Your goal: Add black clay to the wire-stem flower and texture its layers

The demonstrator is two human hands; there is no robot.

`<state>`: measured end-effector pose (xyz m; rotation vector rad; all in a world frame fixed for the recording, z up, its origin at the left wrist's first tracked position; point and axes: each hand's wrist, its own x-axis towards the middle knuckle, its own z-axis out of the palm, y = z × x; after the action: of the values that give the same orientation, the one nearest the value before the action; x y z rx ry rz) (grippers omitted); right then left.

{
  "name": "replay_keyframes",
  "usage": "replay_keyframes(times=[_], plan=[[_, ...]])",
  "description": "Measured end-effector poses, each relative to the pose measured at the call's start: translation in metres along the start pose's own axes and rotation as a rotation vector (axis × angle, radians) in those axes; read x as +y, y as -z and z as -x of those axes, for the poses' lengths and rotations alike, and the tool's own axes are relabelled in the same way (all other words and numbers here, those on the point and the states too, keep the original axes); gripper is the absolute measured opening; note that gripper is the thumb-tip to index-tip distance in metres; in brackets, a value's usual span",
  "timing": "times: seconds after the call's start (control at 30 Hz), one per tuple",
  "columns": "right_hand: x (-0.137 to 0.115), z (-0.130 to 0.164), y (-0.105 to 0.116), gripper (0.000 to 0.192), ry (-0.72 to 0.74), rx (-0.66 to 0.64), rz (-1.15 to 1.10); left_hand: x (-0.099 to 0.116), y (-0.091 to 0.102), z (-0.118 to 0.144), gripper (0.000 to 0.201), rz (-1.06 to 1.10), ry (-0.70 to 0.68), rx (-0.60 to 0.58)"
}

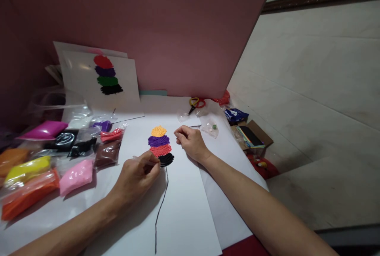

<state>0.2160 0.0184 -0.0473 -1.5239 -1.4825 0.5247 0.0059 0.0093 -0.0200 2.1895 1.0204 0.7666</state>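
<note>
My left hand (138, 177) is closed around a thin clear plastic tool (137, 158). Its tip is at the left edge of a black textured clay patch (166, 160). Above that patch, on a white sheet (184, 208), are stacked coral-red (160, 150), purple (158, 141) and yellow-orange (158, 131) clay patches with ridged surfaces. A thin black line (162, 204) runs down the sheet from the black patch. My right hand (191, 142) rests to the right of the patches, thumb and forefinger pinched together; anything between them is too small to make out.
Several bags of coloured clay, including a pink one (76, 177), lie at the left. A sheet with a similar clay stack (124, 74) leans against the pink wall. Scissors (194, 105) and a small plastic bag (210, 128) lie beyond my right hand. A cardboard box (261, 131) stands right.
</note>
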Motion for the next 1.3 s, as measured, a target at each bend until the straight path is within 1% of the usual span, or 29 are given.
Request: replay_keyframes(times=[0.2,0.37,0.53,0.73,0.87,0.9,1.0,1.07,1.2,1.3], plan=[[0.0,-0.001,0.0,0.015,0.004,0.005,-0.008,0.003,0.001,-0.003,0.017,-0.05,0.013,-0.014],[0.001,0.0,0.0,0.015,0.008,0.003,0.003,0.007,0.003,-0.006,0.016,-0.086,0.036,-0.061],[0.0,0.0,0.0,0.016,0.013,0.006,0.004,0.003,0.006,-0.006,0.021,-0.111,0.073,-0.093],[0.0,0.0,0.001,0.016,0.012,0.003,0.01,-0.008,0.007,-0.003,0.023,-0.124,0.048,-0.072],[0.0,0.0,0.001,0.016,0.007,0.005,0.011,0.0,0.018,-0.007,0.024,-0.15,0.059,-0.064],[-0.001,0.0,0.001,0.016,0.007,0.005,0.011,0.003,0.021,-0.008,0.024,-0.144,0.061,-0.048],[-0.001,0.0,0.0,0.016,0.005,0.005,0.008,0.008,0.025,-0.009,0.023,-0.088,0.056,0.055],[-0.002,0.0,0.0,0.016,0.001,0.005,0.004,0.008,0.023,-0.007,0.023,-0.039,0.058,0.066],[-0.002,0.0,0.0,0.016,-0.004,0.001,-0.001,0.004,0.014,-0.002,0.021,0.052,0.062,0.008],[-0.001,0.0,0.001,0.016,-0.004,0.0,0.003,0.001,0.011,-0.001,0.021,0.059,0.079,0.037]])
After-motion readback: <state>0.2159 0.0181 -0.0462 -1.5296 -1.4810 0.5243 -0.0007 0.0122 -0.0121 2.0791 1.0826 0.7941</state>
